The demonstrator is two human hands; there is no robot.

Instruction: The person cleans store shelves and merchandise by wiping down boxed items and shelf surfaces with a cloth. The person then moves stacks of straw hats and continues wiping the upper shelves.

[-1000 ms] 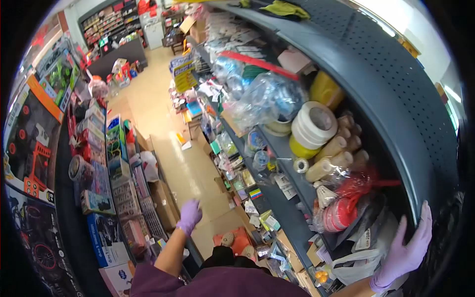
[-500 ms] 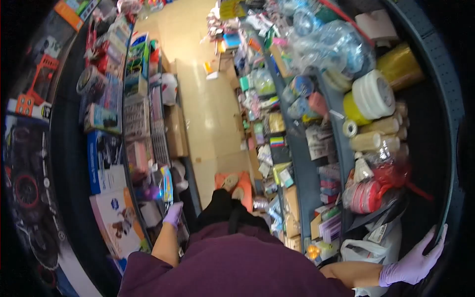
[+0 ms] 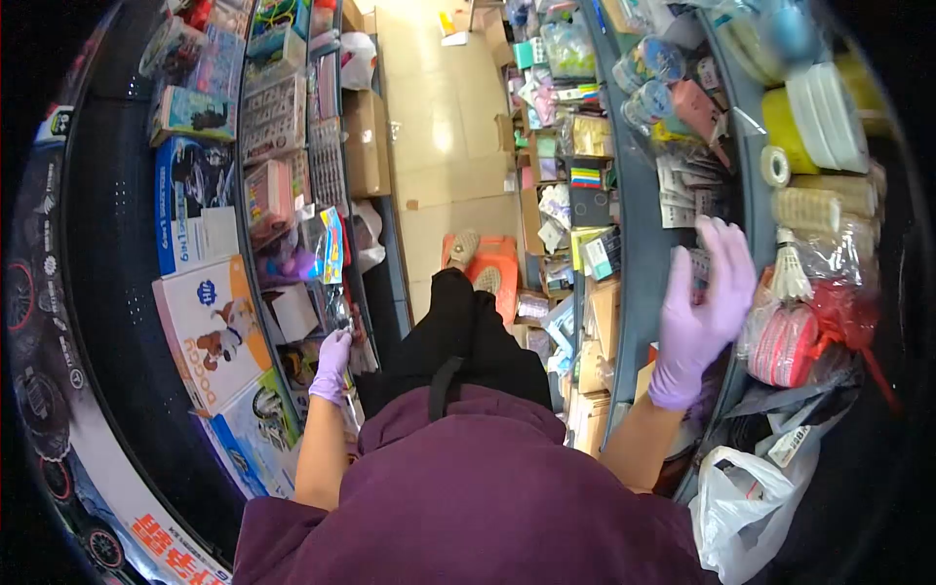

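My right hand [image 3: 704, 302], in a lavender glove, is raised in front of the right-hand shelves with its fingers apart and nothing in it. Just beyond it are small printed packets [image 3: 678, 190], and to its right are a white shuttlecock [image 3: 790, 268] and a pink-red roll in plastic [image 3: 783, 343]. My left hand [image 3: 331, 369], gloved the same way, is closed at the edge of the left-hand shelf. What its fingers grip is hidden. Directly above it hangs a blue and yellow toy package [image 3: 333, 244] with clear plastic.
I stand on an orange stool [image 3: 502, 288] in a narrow aisle with a tiled floor [image 3: 439, 146]. A dog-picture box [image 3: 216, 331] stands on the left shelves. Tape rolls [image 3: 807, 210], white-lidded tubs [image 3: 829, 117] and a white plastic bag [image 3: 736, 507] are on the right.
My right hand has left the far-right shelf edge and moved up and left, its fingers spread. My left hand stays beside the left shelf. The view has shifted and tilted down.
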